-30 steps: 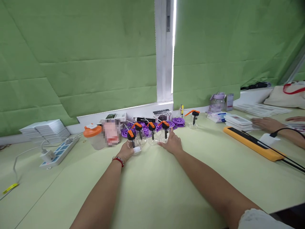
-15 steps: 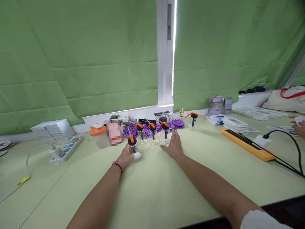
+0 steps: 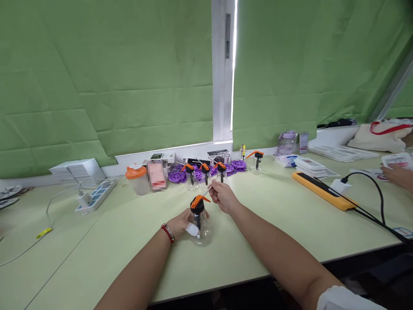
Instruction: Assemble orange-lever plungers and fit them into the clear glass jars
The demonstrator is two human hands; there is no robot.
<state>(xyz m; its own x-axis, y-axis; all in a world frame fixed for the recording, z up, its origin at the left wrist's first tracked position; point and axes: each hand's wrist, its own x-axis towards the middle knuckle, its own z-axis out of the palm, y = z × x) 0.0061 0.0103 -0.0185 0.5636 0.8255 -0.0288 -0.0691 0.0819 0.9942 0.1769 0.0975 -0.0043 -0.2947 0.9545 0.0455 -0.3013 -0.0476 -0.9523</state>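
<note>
My left hand (image 3: pixel 180 224) is wrapped round a clear bottle (image 3: pixel 201 234) with a black top, an orange lever and a dark tube inside. A white wrapping covers its thumb. At the bottle's upper right, my right hand (image 3: pixel 224 197) pinches the end of a thin metal rod (image 3: pixel 207 191) that slants up from the top. Behind stand three similar bottles (image 3: pixel 205 174) in a row, the right one partly hidden by my right hand. One more such bottle (image 3: pixel 257 162) stands apart, farther right.
Purple slotted parts (image 3: pixel 177 175) and boxes (image 3: pixel 219 155) lie along the wall. At left are an orange-lidded cup (image 3: pixel 137 178), a power strip (image 3: pixel 96 198) and a white stack (image 3: pixel 77 170). An orange power strip (image 3: pixel 322 191) with cables lies right, near another person's hand (image 3: pixel 398 174).
The bottle in my left hand has come nearer and to the right. My right hand has left the row of bottles and closed on this bottle's metal rod.
</note>
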